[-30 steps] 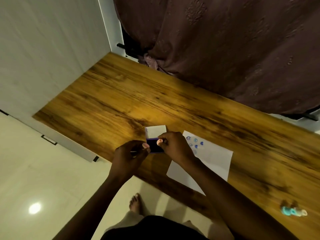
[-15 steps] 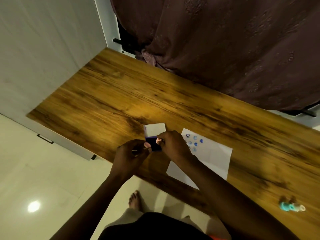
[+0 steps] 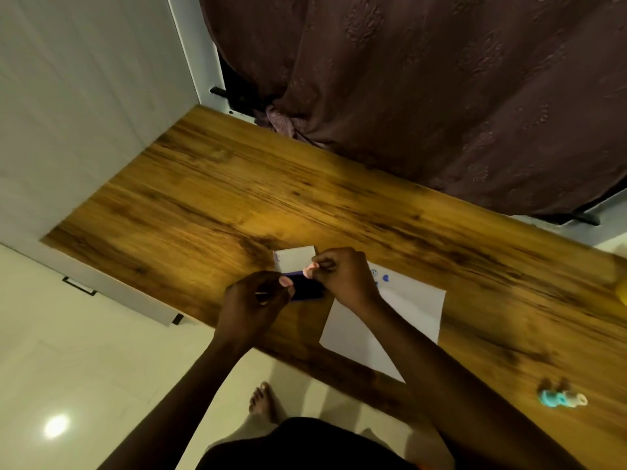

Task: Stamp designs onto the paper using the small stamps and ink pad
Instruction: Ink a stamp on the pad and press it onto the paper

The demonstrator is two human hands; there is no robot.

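A small ink pad with a dark blue pad [image 3: 307,289] and a raised white lid [image 3: 294,258] sits near the table's front edge. My left hand [image 3: 252,301] pinches its left side. My right hand [image 3: 342,278] has its fingertips pinched together over the pad's upper right corner; what it holds is hidden. A white sheet of paper [image 3: 402,317] lies to the right, partly under my right forearm, with blue stamped marks [image 3: 385,278] near its top left corner. Small stamps [image 3: 561,398], teal and cream, lie at the table's right front.
The wooden table [image 3: 237,198] runs diagonally from the left wall to the right edge. A dark maroon curtain [image 3: 424,96] hangs behind it. A yellow object [image 3: 622,291] shows at the far right edge. My bare foot [image 3: 261,400] rests on the tiled floor below.
Both hands stay at the ink pad. My right fingertips have shifted slightly up toward the lid's edge. The camera view has drifted a little.
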